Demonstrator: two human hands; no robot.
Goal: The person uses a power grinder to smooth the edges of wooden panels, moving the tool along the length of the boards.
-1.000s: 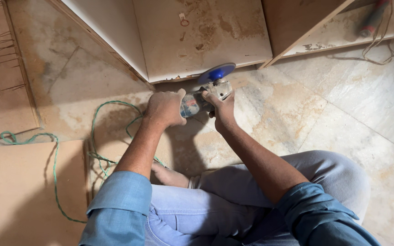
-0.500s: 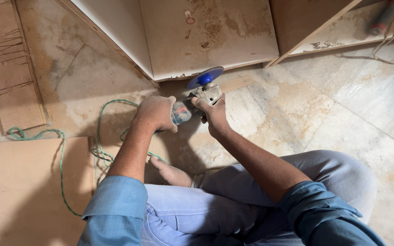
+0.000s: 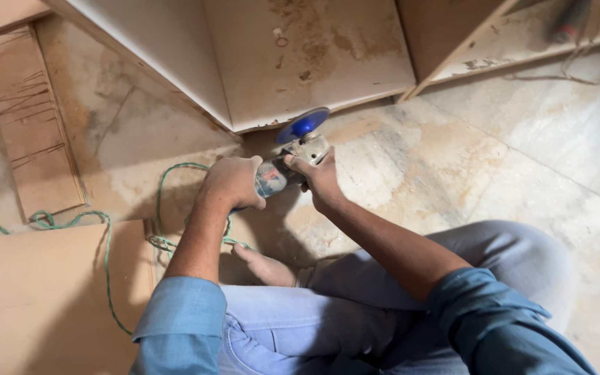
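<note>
A: Floor [image 3: 522,139]: polished stone tiles, beige with rust-brown mottling, dusty; one joint line runs diagonally at right.

B: Furniture?

A: Plywood cabinet carcass [image 3: 300,62] along the top edge, pale panels meeting at angles, stained inner faces. A second open compartment [image 3: 522,28] at top right.

B: Loose stock?

A: Narrow scored board [image 3: 32,125] flat at left; a large plain sheet [image 3: 29,298] at lower left.

B: Light?

A: Soft, diffuse; shadow pools under the cabinet's front edge.

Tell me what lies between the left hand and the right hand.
In the head view, the angle grinder's body spans the gap between the left hand and the right hand; both hands grip it, and its blue disc points toward the wooden cabinet's lower edge.
</note>
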